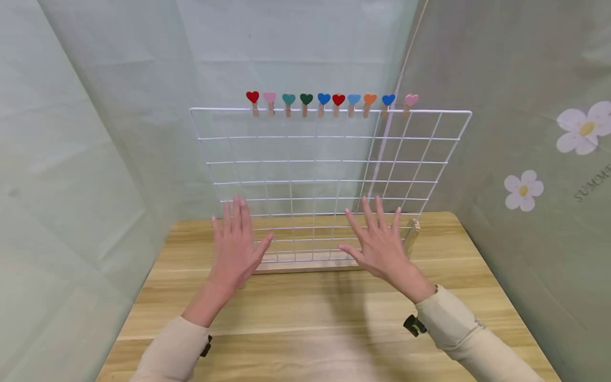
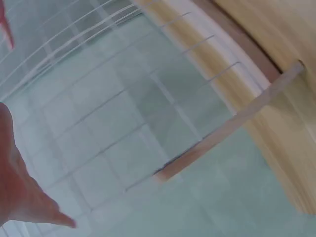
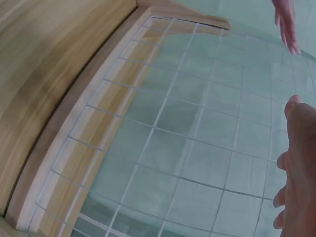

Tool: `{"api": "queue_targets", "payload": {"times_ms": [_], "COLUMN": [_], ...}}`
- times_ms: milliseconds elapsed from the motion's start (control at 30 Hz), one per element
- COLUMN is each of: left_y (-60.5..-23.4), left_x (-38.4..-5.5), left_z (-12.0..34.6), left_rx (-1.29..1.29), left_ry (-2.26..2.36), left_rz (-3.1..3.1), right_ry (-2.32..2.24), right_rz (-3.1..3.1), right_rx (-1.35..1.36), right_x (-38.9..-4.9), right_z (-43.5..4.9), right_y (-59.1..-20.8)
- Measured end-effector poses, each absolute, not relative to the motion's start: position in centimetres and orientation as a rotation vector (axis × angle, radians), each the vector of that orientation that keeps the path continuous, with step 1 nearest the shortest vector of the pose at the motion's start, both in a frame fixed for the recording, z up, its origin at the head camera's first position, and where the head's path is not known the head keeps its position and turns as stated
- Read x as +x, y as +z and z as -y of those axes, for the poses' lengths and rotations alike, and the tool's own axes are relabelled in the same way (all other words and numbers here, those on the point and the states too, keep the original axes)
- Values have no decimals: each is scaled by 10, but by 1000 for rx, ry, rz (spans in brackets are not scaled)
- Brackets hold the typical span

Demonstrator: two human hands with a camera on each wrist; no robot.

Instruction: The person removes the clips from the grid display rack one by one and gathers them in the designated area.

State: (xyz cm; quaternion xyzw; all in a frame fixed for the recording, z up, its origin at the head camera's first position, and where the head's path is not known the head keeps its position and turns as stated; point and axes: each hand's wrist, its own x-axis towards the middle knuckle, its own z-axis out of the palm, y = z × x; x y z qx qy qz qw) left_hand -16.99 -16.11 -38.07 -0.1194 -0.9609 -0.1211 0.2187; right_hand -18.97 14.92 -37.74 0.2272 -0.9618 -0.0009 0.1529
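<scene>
A white wire grid panel [image 1: 324, 161] stands upright in a wooden base [image 1: 305, 267] on the table. Along its top wire sits a row of several small wooden clothespins topped with coloured hearts, among them a red heart clothespin [image 1: 253, 97] at the left end and a pink heart clothespin [image 1: 411, 100] at the right end. My left hand [image 1: 232, 246] is raised in front of the panel's lower left, fingers straight, holding nothing. Before the lower right, my right hand [image 1: 380, 244] spreads its fingers, also with nothing in it. Each thumb points inward.
The wood-grain table [image 1: 296, 329] spreads below both arms. Pale fabric walls [image 1: 95, 132] close in the back and sides, with printed white flowers [image 1: 523, 190] on the right one. A wooden side arm [image 2: 232, 121] of the base juts up at the panel's left edge.
</scene>
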Motion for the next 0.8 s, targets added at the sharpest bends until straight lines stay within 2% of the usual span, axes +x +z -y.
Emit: {"api": "queue_targets", "payload": {"times_ms": [200, 367, 800], "left_y": [-355, -337, -328], "left_x": [-179, -197, -234], "left_z": [186, 211, 232], "left_rx": [-160, -140, -202], "left_ry": [-823, -1225, -1874], "left_rz": [2638, 2480, 2070], "right_ry": [101, 263, 542], "right_rz": [2752, 2698, 2120], "right_rx": [669, 826, 1187], "right_x": [-194, -201, -220], "right_z": [-150, -150, -118], "right_y": [-362, -343, -255]}}
